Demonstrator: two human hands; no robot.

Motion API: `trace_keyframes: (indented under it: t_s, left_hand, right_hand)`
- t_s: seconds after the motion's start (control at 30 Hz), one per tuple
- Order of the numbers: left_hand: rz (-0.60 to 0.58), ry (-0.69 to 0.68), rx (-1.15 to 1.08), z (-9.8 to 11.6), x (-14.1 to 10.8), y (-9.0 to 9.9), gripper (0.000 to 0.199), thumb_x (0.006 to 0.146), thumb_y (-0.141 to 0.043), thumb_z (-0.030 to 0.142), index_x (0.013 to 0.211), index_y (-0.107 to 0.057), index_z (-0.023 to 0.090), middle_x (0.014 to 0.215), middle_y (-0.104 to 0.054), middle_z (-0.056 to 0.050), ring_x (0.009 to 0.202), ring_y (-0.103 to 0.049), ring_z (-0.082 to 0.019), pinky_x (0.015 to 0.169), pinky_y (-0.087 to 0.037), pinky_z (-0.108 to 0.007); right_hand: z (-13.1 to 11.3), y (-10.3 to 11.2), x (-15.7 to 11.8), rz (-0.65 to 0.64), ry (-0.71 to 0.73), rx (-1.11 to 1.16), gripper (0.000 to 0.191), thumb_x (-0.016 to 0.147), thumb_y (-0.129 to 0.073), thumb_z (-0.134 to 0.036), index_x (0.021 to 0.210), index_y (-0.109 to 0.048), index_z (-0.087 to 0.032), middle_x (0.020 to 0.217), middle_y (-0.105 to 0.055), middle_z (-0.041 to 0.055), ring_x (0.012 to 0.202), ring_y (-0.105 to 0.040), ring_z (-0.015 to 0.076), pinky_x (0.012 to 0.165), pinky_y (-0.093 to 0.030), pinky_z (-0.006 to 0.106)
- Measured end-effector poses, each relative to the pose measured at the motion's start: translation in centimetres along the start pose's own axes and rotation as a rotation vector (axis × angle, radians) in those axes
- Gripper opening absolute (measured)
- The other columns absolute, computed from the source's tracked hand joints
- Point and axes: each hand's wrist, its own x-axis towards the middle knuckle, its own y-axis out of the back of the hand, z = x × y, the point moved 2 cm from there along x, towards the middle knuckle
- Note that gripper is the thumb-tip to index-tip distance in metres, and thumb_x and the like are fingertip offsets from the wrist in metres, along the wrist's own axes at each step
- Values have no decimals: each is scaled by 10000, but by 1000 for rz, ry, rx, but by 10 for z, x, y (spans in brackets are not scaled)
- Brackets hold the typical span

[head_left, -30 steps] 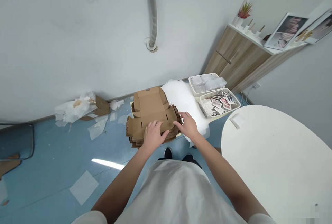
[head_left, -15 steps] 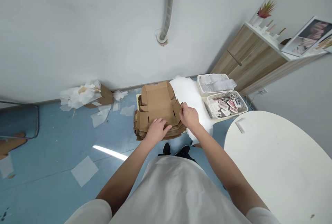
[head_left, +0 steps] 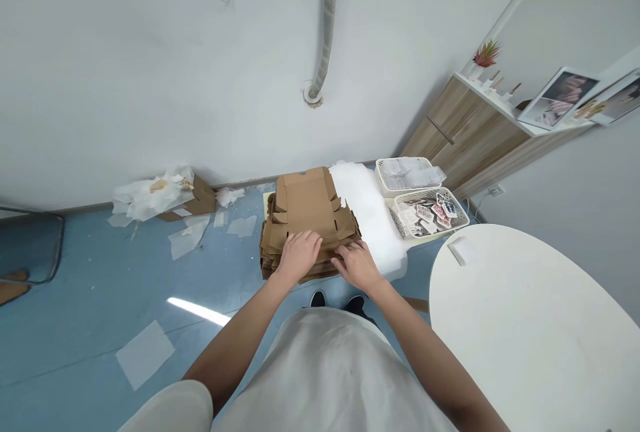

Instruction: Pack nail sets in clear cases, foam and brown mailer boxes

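Flattened brown cardboard boxes (head_left: pixel 307 202) lie in a stack on a low surface against the wall. On the near edge of the top sheet rests my left hand (head_left: pixel 301 255), fingers bent over the cardboard. My right hand (head_left: pixel 357 264) touches the near right corner of the stack, its fingers apart and thumb pointing left. Beside the stack on the right is a pile of white foam sheets (head_left: pixel 370 212).
Right of the foam stand a white basket of clear packets (head_left: pixel 405 174) and a basket of printed cards (head_left: pixel 430 213). A round white table (head_left: pixel 530 325) is at the right, a wooden cabinet (head_left: pixel 465 132) behind. Torn wrapping (head_left: pixel 150 197) lies at left.
My right hand has moved left and nearer to me, from the stack's right side flap to its near edge, and its fingers have opened. The view has shifted slightly.
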Motion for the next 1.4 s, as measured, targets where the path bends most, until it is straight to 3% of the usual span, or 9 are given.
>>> trace_keyframes:
  t_s: [0.17, 0.27, 0.43, 0.63, 0.83, 1.0, 1.17, 1.27, 1.4]
  left_hand:
    - [169, -3, -74, 3, -4, 17, 173, 840, -386, 213, 752, -533, 189, 741, -600, -28, 715, -538, -160, 718, -345, -309]
    - [206, -43, -125, 8, -11, 19, 141, 811, -407, 164, 774, -541, 191, 759, -606, -27, 734, -539, -158, 758, -341, -314]
    - [161, -102, -161, 26, -23, 12, 156, 794, -410, 136, 758, -549, 197, 737, -600, -17, 720, -523, -147, 782, -330, -317]
    - [67, -111, -219, 40, -26, 4, 199, 811, -381, 141, 763, -562, 209, 746, -597, -22, 737, -516, -150, 810, -318, -326]
    - [37, -74, -281, 40, -26, 1, 186, 800, -403, 151, 741, -568, 212, 732, -599, -17, 725, -524, -145, 849, -304, -341]
    - [34, -70, -292, 41, -23, 1, 179, 809, -400, 161, 729, -554, 208, 711, -597, -6, 723, -524, -141, 858, -303, -339]
    - [26, -71, -288, 43, -19, -1, 175, 803, -409, 162, 720, -556, 206, 703, -601, -5, 709, -535, -138, 864, -302, -345]
    - [9, -67, -293, 47, -21, -4, 172, 798, -414, 169, 717, -561, 208, 699, -606, -5, 706, -538, -139, 879, -297, -356]
    - [-32, -85, -317, 55, -26, 0, 138, 788, -453, 274, 754, -572, 214, 737, -615, -15, 761, -547, -160, 914, -278, -380]
  right_hand:
    - [25, 19, -2, 151, -241, 491, 387, 799, -458, -447, 1077, -501, -182, 968, -642, 78, 836, -599, 174, 716, -438, 299]
    - [33, 39, 0, 231, -386, 595, 566, 762, -481, -505, 1217, -382, -183, 1026, -624, 92, 771, -616, 163, 665, -464, 288]
    - [21, 56, 3, 112, -377, 430, 589, 783, -458, -483, 1292, -308, -228, 1030, -632, 71, 691, -622, 149, 667, -456, 287]
    - [15, 57, -6, 124, -403, -192, 502, 877, -300, -388, 1323, -274, -159, 840, -660, 102, 733, -616, 218, 648, -412, 315]
    - [18, 57, -9, -33, -266, -354, 541, 876, -315, -397, 1348, -200, -159, 821, -636, 108, 671, -600, 207, 597, -397, 284]
    - [23, 49, -10, -94, -237, -386, 528, 871, -284, -217, 1363, -112, -132, 815, -611, 119, 633, -592, 198, 566, -412, 285]
    - [37, 42, -11, -48, -289, -358, 577, 817, -290, -96, 1363, -104, -101, 831, -622, 122, 650, -594, 203, 560, -410, 284]
    - [46, 43, -11, 14, -352, -179, 593, 817, -366, -195, 1351, -138, -77, 787, -644, 93, 681, -600, 209, 592, -413, 284]
    - [55, 39, -15, -10, -402, 170, 538, 814, -395, -239, 1321, -245, -142, 713, -657, 27, 620, -600, 166, 591, -413, 246]
